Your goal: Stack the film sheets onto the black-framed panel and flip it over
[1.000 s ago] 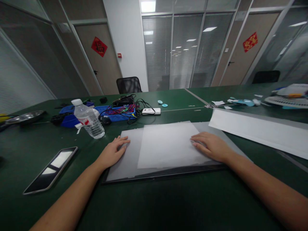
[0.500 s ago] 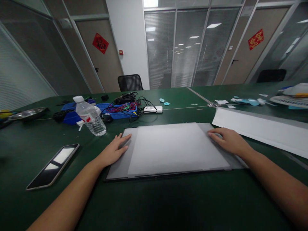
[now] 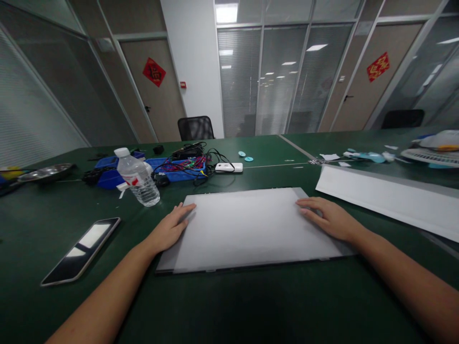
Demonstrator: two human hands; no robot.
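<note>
A translucent white sheet lies over a flat panel with a thin dark edge, on the table in front of me. My left hand rests at the left side of the sheet, fingers spread and fingertips on its edge. On the opposite side, my right hand lies with its fingers stretched out over the sheet's right edge. Neither hand grips anything. A grey strip of the panel shows at the left and another at the right, beside the sheet.
Left of the panel are a phone and a tilted water bottle. Behind stand a blue tray of tangled wires and a white power strip. A long white folded piece lies at right on the green table.
The white sheet has shifted left on the panel, narrowing the grey strip at the left. My right hand has moved left with its edge. My left hand stays nearly in place.
</note>
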